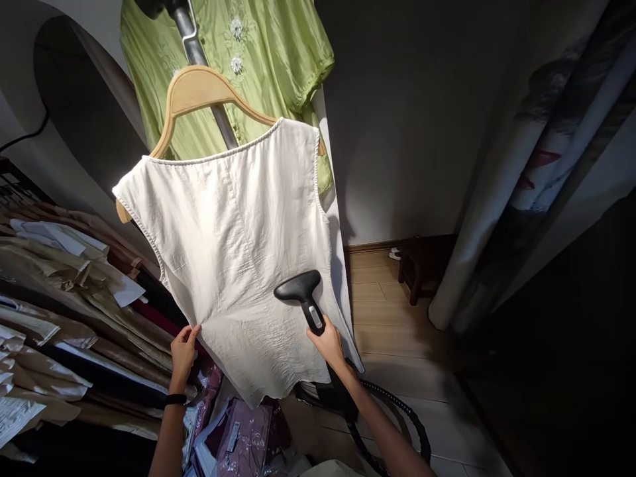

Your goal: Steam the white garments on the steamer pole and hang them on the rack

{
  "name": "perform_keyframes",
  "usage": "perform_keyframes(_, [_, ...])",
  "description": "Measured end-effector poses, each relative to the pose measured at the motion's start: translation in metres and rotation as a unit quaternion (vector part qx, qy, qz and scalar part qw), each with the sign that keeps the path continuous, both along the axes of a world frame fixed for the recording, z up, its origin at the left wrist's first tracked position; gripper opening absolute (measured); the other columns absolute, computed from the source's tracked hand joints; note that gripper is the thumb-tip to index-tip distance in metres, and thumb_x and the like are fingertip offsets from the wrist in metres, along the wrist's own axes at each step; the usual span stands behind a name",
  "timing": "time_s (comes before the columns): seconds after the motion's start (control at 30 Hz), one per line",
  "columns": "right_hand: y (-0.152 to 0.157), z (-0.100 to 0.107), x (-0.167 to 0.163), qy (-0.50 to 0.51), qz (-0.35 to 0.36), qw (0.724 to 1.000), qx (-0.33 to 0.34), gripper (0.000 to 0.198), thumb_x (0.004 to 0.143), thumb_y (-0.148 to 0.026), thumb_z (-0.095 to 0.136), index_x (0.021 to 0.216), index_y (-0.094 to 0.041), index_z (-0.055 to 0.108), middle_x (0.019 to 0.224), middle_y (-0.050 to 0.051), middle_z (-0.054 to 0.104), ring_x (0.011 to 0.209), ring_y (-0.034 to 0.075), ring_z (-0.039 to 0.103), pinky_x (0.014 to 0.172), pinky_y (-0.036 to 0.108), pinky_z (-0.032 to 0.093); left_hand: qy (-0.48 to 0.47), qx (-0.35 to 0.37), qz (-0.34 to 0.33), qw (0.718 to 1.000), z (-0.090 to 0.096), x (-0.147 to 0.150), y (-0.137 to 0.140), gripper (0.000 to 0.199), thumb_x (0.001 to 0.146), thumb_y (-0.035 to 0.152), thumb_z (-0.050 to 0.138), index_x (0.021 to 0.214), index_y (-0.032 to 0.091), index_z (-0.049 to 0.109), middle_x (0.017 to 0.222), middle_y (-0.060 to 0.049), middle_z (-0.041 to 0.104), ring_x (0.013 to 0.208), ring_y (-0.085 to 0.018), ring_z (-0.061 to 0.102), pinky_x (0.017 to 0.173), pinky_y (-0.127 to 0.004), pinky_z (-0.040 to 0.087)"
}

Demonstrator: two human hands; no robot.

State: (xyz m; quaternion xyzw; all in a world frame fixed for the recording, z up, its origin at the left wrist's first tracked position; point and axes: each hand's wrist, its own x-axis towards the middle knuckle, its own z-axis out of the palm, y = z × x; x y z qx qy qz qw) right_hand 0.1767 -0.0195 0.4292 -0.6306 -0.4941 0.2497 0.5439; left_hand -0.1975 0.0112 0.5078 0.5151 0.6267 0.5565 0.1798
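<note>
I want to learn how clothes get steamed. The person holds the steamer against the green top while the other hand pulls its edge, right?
Not quite. The steamer in the right hand presses on the white top, and the left hand pulls that top's edge. The green top hangs behind. The head view shows it.

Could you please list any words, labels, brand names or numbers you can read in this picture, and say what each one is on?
None can be read.
Tag on the purple packaged fabric: print too small and blurred.
Papers at the lower left: lines of print, illegible.
Steamer head and white sleeveless top: no visible text.
</note>
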Motion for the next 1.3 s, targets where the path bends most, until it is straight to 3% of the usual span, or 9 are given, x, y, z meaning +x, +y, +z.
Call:
perform_keyframes(0.23, [0.04,0.102,0.027,-0.004,-0.002,0.995,0.101,0.03,0.066,-0.044,0.063,0.078,-0.022,0.046,0.066,-0.003,0.052,0.062,0.015,0.05,0.059,0.026,0.039,0.008,0.003,-0.001,1.0,0.008,-0.012,0.0,0.052,0.058,0.065,0.07,0.063,0.015,0.058,0.062,0.001,0.05,0.064,-0.014,0.044,0.061,-0.024,0.036])
perform_keyframes(0.33, [0.049,0.121,0.037,-0.01,0.003,0.992,0.126,0.032,0.066,-0.045,0.066,0.075,-0.022,0.045,0.063,-0.004,0.052,0.06,0.014,0.048,0.058,0.026,0.039,0.01,0.005,-0.001,1.0,0.008,-0.016,0.0,0.049,0.06,0.063,0.069,0.065,0.015,0.059,0.062,0.001,0.051,0.065,-0.015,0.046,0.061,-0.024,0.037])
perform_keyframes(0.43, [0.054,0.099,0.038,0.005,0.03,0.994,0.104,0.033,0.067,-0.046,0.066,0.078,-0.022,0.047,0.065,-0.003,0.055,0.062,0.015,0.051,0.06,0.026,0.041,0.023,0.018,-0.005,1.0,0.008,-0.018,0.0,0.046,0.063,0.061,0.067,0.064,0.016,0.058,0.061,0.002,0.049,0.063,-0.014,0.044,0.059,-0.024,0.035])
perform_keyframes(0.57, [0.049,0.034,0.029,0.023,0.064,0.997,0.023,0.033,0.067,-0.047,0.064,0.082,-0.021,0.05,0.065,-0.003,0.056,0.063,0.016,0.054,0.062,0.026,0.041,0.04,0.037,-0.014,0.998,0.011,-0.016,-0.001,0.043,0.067,0.056,0.067,0.058,0.017,0.05,0.057,0.004,0.04,0.059,-0.011,0.038,0.057,-0.022,0.032])
perform_keyframes(0.73, [0.027,-0.032,0.02,0.013,0.094,0.995,-0.033,0.035,0.062,-0.048,0.064,0.077,-0.021,0.05,0.064,-0.003,0.053,0.063,0.016,0.051,0.061,0.027,0.04,0.018,0.038,-0.026,0.999,0.011,-0.018,0.0,0.036,0.07,0.05,0.066,0.065,0.016,0.057,0.062,0.002,0.05,0.063,-0.012,0.044,0.061,-0.023,0.036])
perform_keyframes(0.83, [0.015,-0.051,0.017,0.016,0.104,0.993,-0.052,0.037,0.057,-0.05,0.064,0.074,-0.021,0.05,0.065,-0.002,0.054,0.064,0.017,0.052,0.062,0.028,0.042,0.002,0.039,-0.028,0.999,0.007,-0.021,-0.001,0.033,0.072,0.048,0.065,0.07,0.016,0.06,0.067,0.0,0.055,0.065,-0.013,0.047,0.062,-0.023,0.038])
perform_keyframes(0.93, [0.01,-0.052,0.015,0.02,0.106,0.992,-0.061,0.039,0.057,-0.051,0.064,0.076,-0.02,0.052,0.066,-0.001,0.056,0.065,0.018,0.053,0.063,0.03,0.044,-0.007,0.04,-0.033,0.999,0.003,-0.023,-0.004,0.033,0.073,0.048,0.065,0.074,0.016,0.061,0.069,-0.001,0.058,0.066,-0.014,0.049,0.063,-0.024,0.039])
perform_keyframes(1.07, [0.02,-0.018,0.012,0.023,0.113,0.993,-0.037,0.044,0.062,-0.051,0.065,0.089,-0.018,0.057,0.078,0.002,0.062,0.074,0.019,0.057,0.068,0.03,0.045,-0.005,0.037,-0.042,0.998,0.0,-0.023,-0.008,0.032,0.076,0.048,0.064,0.079,0.016,0.064,0.075,-0.002,0.061,0.07,-0.015,0.051,0.064,-0.024,0.04])
perform_keyframes(1.3, [0.049,0.101,0.016,0.004,0.074,0.995,0.066,0.044,0.065,-0.055,0.07,0.083,-0.019,0.053,0.07,-0.001,0.059,0.068,0.017,0.056,0.068,0.029,0.044,-0.011,0.041,-0.06,0.997,-0.005,-0.021,-0.004,0.031,0.077,0.047,0.064,0.078,0.016,0.064,0.075,-0.002,0.061,0.071,-0.015,0.052,0.065,-0.024,0.04])
